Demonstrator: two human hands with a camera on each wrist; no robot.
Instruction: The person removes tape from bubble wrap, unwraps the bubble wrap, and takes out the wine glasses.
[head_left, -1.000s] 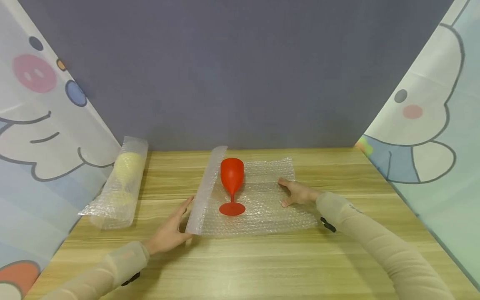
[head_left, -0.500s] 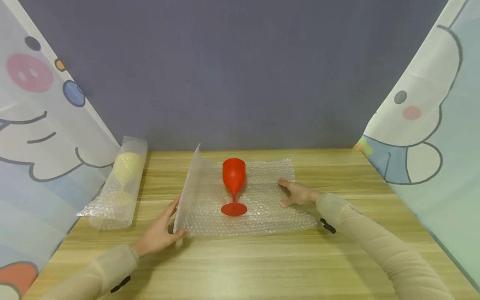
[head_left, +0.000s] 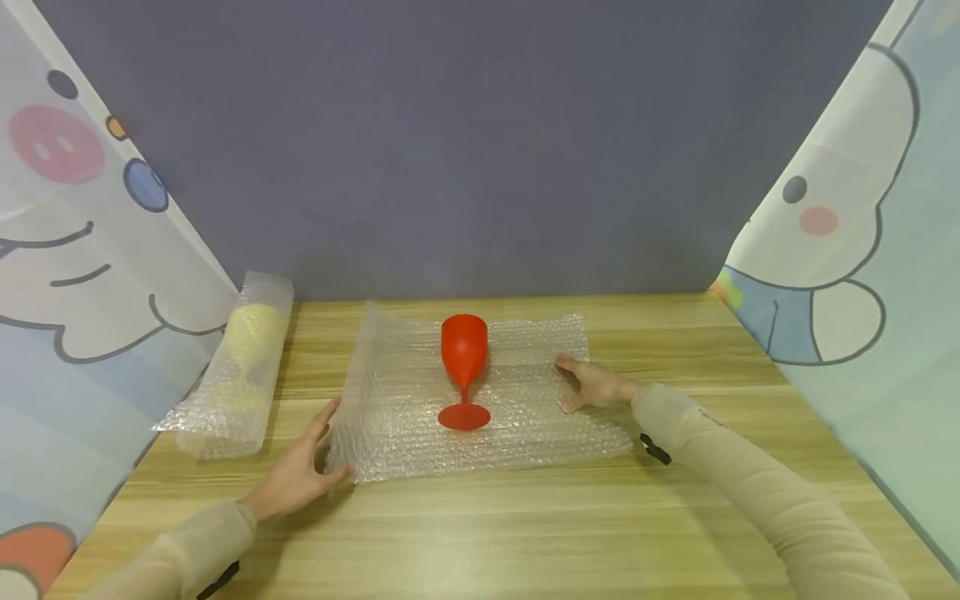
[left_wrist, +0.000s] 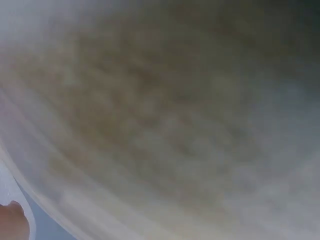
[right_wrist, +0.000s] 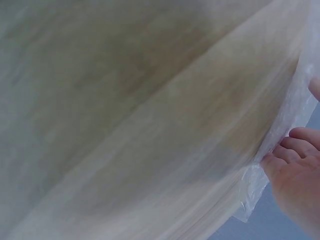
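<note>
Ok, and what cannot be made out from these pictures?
Head: surface detail of the yellow goblet, veiled by the bubble wrap around it.
Head: underside of the red goblet, hidden by its own body.
Left wrist: most of the left hand, cut off by the left edge; the middle is blurred.
Right wrist: part of the right hand, cut off by the right edge.

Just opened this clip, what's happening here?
A person's left hand is at the left edge of a bubble wrap sheet on the table, and their right hand rests on its right side. A red goblet lies on the sheet, foot toward the person, not covered. A yellow goblet, already wrapped, lies to the left.
</note>
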